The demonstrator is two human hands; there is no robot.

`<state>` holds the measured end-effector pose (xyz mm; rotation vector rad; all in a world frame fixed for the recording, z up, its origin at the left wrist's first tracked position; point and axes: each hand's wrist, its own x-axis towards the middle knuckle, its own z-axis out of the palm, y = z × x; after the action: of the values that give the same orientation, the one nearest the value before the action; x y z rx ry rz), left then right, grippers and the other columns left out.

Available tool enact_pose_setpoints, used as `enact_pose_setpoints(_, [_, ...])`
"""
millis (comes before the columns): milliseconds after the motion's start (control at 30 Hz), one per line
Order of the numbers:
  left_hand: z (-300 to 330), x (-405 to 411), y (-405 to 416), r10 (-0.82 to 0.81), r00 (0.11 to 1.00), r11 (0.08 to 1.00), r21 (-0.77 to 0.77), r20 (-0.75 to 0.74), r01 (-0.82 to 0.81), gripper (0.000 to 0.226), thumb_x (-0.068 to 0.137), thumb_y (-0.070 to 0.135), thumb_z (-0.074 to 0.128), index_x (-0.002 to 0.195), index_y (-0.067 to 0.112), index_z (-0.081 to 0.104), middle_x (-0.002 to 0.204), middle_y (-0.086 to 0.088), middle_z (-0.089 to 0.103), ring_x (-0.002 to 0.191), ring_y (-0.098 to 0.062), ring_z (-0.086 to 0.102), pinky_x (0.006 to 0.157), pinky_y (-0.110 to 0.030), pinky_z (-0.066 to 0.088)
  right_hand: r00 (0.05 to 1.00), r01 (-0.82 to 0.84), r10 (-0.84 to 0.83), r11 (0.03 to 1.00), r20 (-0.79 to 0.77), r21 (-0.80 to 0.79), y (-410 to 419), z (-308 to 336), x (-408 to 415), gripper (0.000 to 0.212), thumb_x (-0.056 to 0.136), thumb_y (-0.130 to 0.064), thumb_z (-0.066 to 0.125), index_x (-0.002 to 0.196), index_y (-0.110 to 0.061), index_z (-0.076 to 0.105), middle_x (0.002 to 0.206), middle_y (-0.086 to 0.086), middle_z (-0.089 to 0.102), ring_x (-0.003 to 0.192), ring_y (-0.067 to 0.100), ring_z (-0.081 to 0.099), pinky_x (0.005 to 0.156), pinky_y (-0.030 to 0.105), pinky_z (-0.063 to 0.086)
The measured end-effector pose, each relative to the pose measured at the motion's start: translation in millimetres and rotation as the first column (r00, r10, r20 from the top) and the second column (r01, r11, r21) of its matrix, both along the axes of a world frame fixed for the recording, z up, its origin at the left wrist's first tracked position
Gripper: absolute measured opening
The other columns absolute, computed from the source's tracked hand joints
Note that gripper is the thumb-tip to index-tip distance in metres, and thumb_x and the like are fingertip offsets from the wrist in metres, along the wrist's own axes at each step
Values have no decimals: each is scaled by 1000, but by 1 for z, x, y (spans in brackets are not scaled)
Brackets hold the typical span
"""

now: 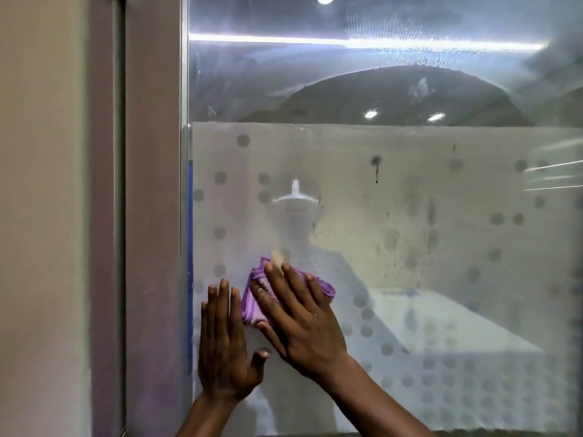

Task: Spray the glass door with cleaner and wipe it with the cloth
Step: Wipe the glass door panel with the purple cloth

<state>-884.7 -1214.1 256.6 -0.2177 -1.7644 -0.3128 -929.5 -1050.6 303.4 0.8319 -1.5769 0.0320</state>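
The glass door (410, 200) fills the right of the view, clear above and frosted with grey dots below, with dark smudges and drip marks on the frosted part. A folded purple cloth (252, 298) lies flat against the lower left of the glass. My right hand (303, 320) presses on the cloth with straight, spread fingers. My left hand (225, 342) rests flat on the glass just left of the cloth, fingers straight and pointing up. No spray bottle is in view.
A metal door frame edge (184, 184) runs down beside the glass, with a mauve post (151, 184) and a beige wall (41, 216) to its left. Ceiling lights and a person's outline reflect in the glass.
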Motion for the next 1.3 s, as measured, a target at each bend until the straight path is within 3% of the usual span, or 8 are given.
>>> enact_pose_setpoints(133, [4,4,-1,-6,999,998,-61,32,8,96,96,78,17,167,14,8,177,-6,3,165,-30,4,134,-40,2,998,23,-10,974,-56,226,32,1,-4,63,108,-53,45,163,-28,28,173,3,23,161,25,19,128,47,23])
enact_pose_setpoints(200, [8,9,-1,33,996,997,-72,78,-27,96,97,76,24,167,11,10,177,-9,5,165,-32,4,134,-41,2,997,44,-29,976,-74,212,50,7,-5,63,107,-53,46,163,-29,30,172,2,25,160,25,22,127,47,24])
enact_pose_setpoints(300, [21,14,-5,123,987,981,-160,103,-105,95,98,74,28,167,11,12,177,-10,6,165,-31,5,134,-39,-2,996,88,-90,995,-26,-50,67,28,-8,62,108,-52,45,162,-26,32,172,5,26,161,27,21,124,53,28])
enact_pose_setpoints(467, [75,15,-6,132,991,984,-126,33,-127,90,101,70,27,167,12,8,177,-8,1,165,-27,-3,134,-37,-5,989,126,-80,904,127,-409,41,86,2,64,108,-50,39,164,-22,25,175,8,15,163,27,10,131,48,12])
enact_pose_setpoints(800, [94,-1,-6,63,996,996,-57,-66,-67,96,98,75,15,166,8,12,176,-12,8,164,-32,7,134,-43,6,993,58,-42,987,-111,152,38,87,-6,62,108,-53,44,163,-26,30,173,4,24,161,25,18,129,49,24])
enact_pose_setpoints(900, [94,-1,-7,62,996,995,-68,-67,-67,97,97,76,16,166,8,11,177,-13,8,164,-33,6,135,-42,5,986,93,-91,996,-140,5,60,105,-11,61,107,-50,50,160,-24,37,170,7,31,159,27,26,126,50,29])
enact_pose_setpoints(1067, [93,-2,-2,46,996,997,-52,-82,-50,99,97,77,18,166,8,12,177,-11,8,164,-32,8,135,-42,9,992,129,-125,947,34,-293,50,166,-7,62,109,-54,30,164,-25,27,174,7,19,162,27,15,131,47,13])
enact_pose_setpoints(1300, [92,2,-3,-32,986,999,23,-166,37,98,96,77,17,166,8,12,176,-12,8,164,-33,12,134,-41,15,999,49,-50,995,-4,-84,-29,196,9,63,110,-51,32,165,-20,25,174,9,17,162,29,13,131,49,16])
